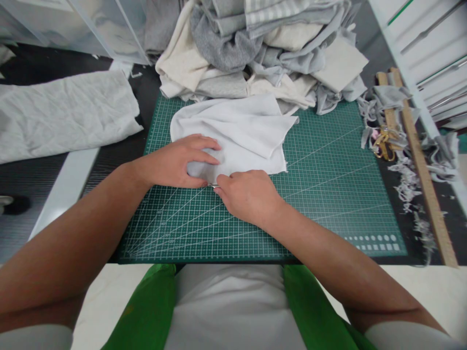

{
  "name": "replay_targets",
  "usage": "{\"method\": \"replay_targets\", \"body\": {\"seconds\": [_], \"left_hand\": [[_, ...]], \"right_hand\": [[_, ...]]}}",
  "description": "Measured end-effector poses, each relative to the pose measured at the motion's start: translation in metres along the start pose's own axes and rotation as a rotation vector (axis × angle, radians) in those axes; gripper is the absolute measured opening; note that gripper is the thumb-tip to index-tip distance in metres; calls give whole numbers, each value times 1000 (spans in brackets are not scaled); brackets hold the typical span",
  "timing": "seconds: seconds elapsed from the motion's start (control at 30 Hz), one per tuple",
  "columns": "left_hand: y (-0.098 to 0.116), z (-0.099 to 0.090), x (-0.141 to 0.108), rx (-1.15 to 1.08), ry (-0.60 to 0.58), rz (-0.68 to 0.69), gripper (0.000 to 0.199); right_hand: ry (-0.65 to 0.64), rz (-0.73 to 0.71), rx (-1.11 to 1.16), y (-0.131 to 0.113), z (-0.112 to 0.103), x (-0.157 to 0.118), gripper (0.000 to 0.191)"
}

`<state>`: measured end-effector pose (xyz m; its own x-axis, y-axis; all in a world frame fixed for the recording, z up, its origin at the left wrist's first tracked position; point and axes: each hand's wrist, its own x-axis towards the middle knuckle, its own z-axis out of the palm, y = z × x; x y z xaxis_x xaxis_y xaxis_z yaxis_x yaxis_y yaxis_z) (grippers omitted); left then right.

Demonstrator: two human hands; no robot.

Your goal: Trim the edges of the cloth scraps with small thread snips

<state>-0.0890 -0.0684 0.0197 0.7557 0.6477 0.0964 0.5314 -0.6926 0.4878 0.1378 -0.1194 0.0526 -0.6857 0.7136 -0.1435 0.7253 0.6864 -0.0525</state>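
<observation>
A white cloth (pixel 241 124) lies folded on the green cutting mat (pixel 328 184). My left hand (pixel 178 163) rests flat on its left part, fingers spread, with a light grey patch of fabric beneath them. Closed at the cloth's lower edge, my right hand (pixel 248 194) has its thumb and fingers pressed together around a small metal tool (pixel 213 185). Only a bit of that tool shows between the two hands, so its kind cannot be made out.
A heap of grey and cream fabrics (pixel 226 48) covers the mat's back edge. Light grey cloth (pixel 65 112) lies at the left. Wooden rulers (pixel 419 160), gold-handled scissors (pixel 384 145) and fabric scraps (pixel 406 182) are at the right. Clear plastic bins (pixel 98 24) stand back left.
</observation>
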Motion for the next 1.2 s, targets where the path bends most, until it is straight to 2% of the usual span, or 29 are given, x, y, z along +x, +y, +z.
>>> {"method": "replay_targets", "body": {"seconds": [0.57,0.9,1.2], "left_hand": [[0,-1,1,-11,-18,-12,46],[0,1,1,-11,7,2,46],[0,-1,0,-13,-20,-12,46]], "right_hand": [[-77,22,33,4,-2,2,38],[-40,1,9,-2,-3,4,33],[-24,8,35,5,0,4,34]]}}
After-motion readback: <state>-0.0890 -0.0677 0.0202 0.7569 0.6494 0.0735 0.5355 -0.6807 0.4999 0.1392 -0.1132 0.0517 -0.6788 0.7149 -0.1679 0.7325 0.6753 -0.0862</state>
